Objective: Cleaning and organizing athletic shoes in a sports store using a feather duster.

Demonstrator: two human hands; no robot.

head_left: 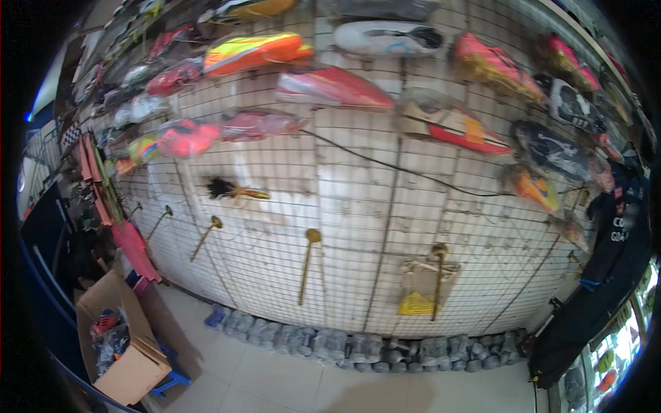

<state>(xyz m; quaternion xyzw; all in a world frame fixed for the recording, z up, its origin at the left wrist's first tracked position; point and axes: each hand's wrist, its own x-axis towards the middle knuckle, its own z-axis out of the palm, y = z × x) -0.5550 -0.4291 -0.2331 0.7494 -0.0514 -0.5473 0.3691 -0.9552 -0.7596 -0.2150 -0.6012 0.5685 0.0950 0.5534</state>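
Note:
Neither of my hands shows in the head view. Across from me stands a wall covered with wire grid [351, 275]. Sports shoes, many in clear plastic wrap, hang on its upper half. Among them are an orange-and-yellow shoe [255, 55], a white shoe [385, 38], a red-and-white shoe [337, 88], a beige-and-red shoe [447, 124] and a pink-and-gold shoe [497, 65]. Below them a small dark feather duster [237, 189] is fixed to the grid. Several brass-coloured hooks, one of them a round-headed hook [312, 237], stick out lower down.
Plastic-wrapped grey dumbbells [330, 345] line the wall's foot. At left, an open cardboard box [141, 354] holding wrapped items rests on a blue stool [172, 378]. Dark clothing [585, 303] hangs at right, beside a lit glass case [613, 351]. A black cable [406, 168] crosses the grid.

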